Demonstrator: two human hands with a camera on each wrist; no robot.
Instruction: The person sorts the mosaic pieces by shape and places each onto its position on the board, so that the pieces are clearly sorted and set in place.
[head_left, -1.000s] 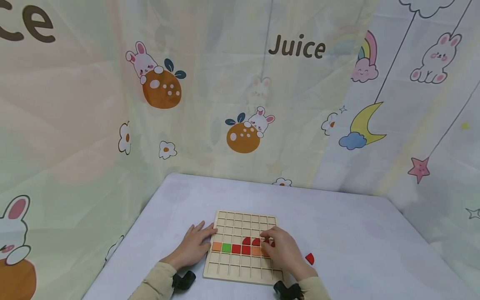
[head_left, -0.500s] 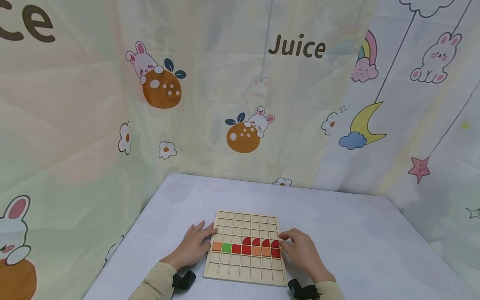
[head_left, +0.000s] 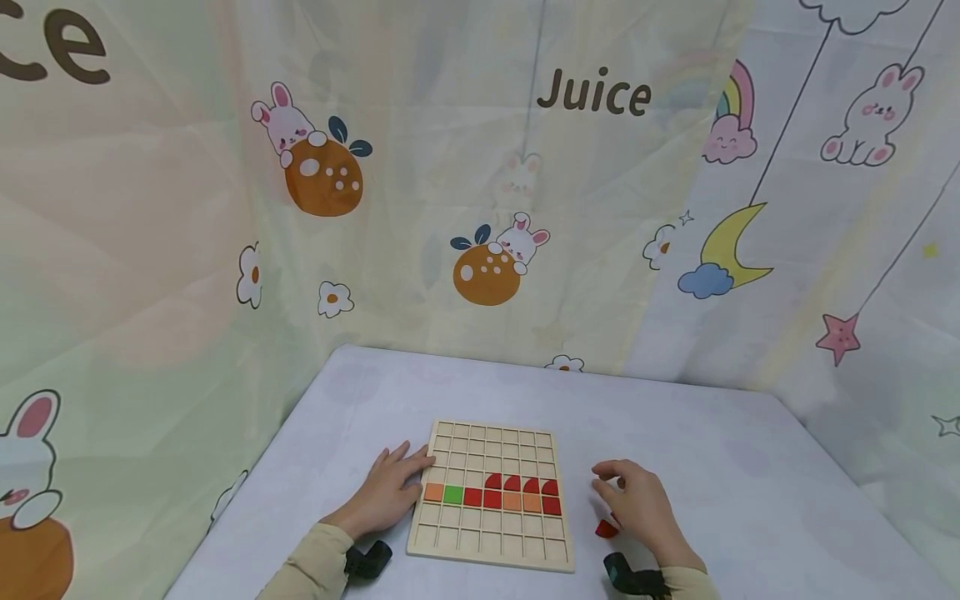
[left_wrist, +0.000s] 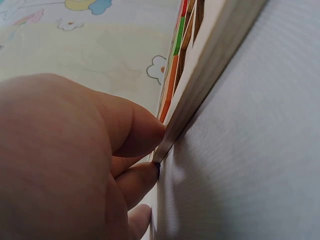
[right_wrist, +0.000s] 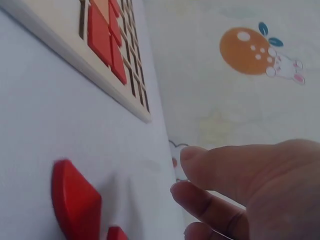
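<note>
A wooden grid board (head_left: 491, 548) lies on the table, a row of square tiles across it: orange, a green tile (head_left: 453, 496), red and orange. Above part of that row sit several red quarter-round pieces (head_left: 512, 484). My left hand (head_left: 390, 487) rests at the board's left edge, its thumb and fingertips touching the side in the left wrist view. Right of the board, my right hand (head_left: 637, 504) hovers over the table with loosely bent fingers and nothing between them. Close by lies a loose red quarter-round piece (right_wrist: 75, 202), beside a second red piece (right_wrist: 116, 233) that is mostly hidden.
The table (head_left: 720, 467) has a pale cover. Behind it hangs a printed curtain (head_left: 420, 150) with rabbits and fruit. A dark wrist camera (head_left: 367, 562) is strapped to the left wrist, another wrist camera (head_left: 633, 577) to the right.
My right hand has let go of a red quarter-round piece at the row's right end and moved right, away from the board. The left hand has stayed in place.
</note>
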